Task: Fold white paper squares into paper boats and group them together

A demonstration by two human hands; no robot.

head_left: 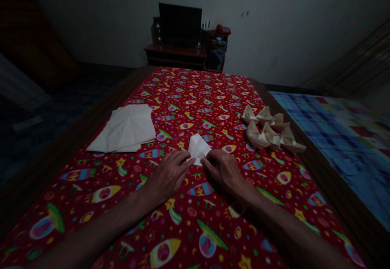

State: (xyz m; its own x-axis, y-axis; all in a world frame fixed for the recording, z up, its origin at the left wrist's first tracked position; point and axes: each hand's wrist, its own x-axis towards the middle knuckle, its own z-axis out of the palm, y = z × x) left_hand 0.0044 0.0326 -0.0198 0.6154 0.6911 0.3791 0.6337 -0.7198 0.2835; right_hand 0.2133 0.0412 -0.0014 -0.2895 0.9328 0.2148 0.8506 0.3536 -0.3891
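A small white sheet of folded paper (198, 147) lies on the red cloth in front of me, with crease lines across it and a pointed top. At its lower left edge, the fingers and thumb of my left hand (173, 170) press together on the paper. My right hand (224, 167) has its fingers curled at the lower right edge, thumb against the paper. Parts of both edges are hidden under the fingers. To the left rests a stack of creased paper sheets (129, 129). Several folded paper boats (263, 135) stand grouped in two rows on the right.
A red cloth (195, 220) printed with rockets and stars covers the wooden-edged table (317, 167). Beyond its far end, a television (180, 24) stands on a wooden cabinet (176, 53) by the wall. A blue checked surface (332, 139) extends on the right. The room is dim.
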